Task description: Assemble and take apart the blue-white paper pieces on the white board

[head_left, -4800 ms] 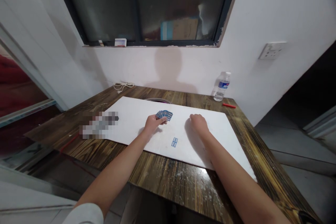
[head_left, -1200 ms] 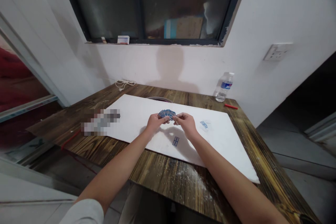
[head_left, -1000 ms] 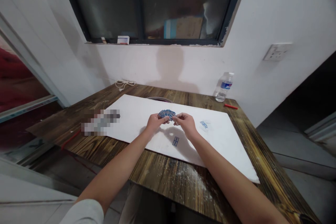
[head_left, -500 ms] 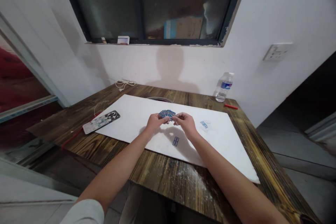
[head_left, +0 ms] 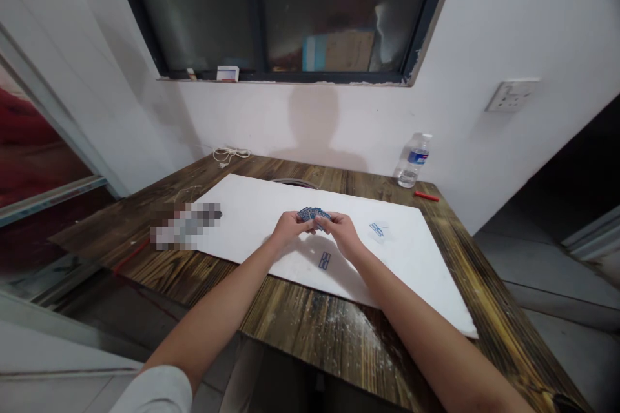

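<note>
**Two hands, one fan of cards [head_left: 314,213]**

Left hand [head_left: 287,230] and right hand [head_left: 341,230] meet, fingers curled closed on the blue-backed fan between them, above the white sheet [head_left: 242,206]. One loose card [head_left: 324,261] lies just below the hands, another card [head_left: 376,230] just right of them.

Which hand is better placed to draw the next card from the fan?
Probably the right hand: its fingers pinch the blue cards that the left hand grips, and the laid card lies on its side.

Blue-backed cards [head_left: 314,213], apparently white-patterned, over a white sheet [head_left: 252,216] on a dark streaked wooden table [head_left: 310,329].
</note>
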`<state>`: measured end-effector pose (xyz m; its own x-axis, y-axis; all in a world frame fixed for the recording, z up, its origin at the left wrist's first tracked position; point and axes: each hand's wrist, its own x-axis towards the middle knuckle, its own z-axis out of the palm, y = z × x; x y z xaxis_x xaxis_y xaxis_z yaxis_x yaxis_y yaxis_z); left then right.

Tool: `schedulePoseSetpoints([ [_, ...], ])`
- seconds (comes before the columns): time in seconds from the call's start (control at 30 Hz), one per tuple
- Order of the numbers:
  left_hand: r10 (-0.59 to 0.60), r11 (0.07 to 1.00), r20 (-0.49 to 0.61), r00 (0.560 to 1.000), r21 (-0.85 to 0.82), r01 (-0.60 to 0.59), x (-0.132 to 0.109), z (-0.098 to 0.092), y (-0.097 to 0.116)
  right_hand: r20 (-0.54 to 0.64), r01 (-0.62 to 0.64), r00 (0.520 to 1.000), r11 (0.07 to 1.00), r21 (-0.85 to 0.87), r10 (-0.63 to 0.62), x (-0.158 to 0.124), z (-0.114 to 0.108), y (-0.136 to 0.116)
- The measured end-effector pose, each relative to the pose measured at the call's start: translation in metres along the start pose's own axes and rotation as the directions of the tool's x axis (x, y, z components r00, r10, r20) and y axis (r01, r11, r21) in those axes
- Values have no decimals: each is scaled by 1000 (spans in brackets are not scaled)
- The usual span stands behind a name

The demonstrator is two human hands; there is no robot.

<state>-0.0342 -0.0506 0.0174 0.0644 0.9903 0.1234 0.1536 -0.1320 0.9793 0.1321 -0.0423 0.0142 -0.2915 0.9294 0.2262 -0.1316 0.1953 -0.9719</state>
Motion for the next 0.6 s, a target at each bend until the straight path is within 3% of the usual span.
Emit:
schedulePoseSetpoints([
  [0.27,-58,994,-13,998,-89,57,-1,6,-3,-127,66,989,997,-38,-70,-1,4,6],
  [0.6,-72,990,-10,997,-124,70,-1,10,-2,-204,93,971,984,-151,-123,-5,5,3],
])
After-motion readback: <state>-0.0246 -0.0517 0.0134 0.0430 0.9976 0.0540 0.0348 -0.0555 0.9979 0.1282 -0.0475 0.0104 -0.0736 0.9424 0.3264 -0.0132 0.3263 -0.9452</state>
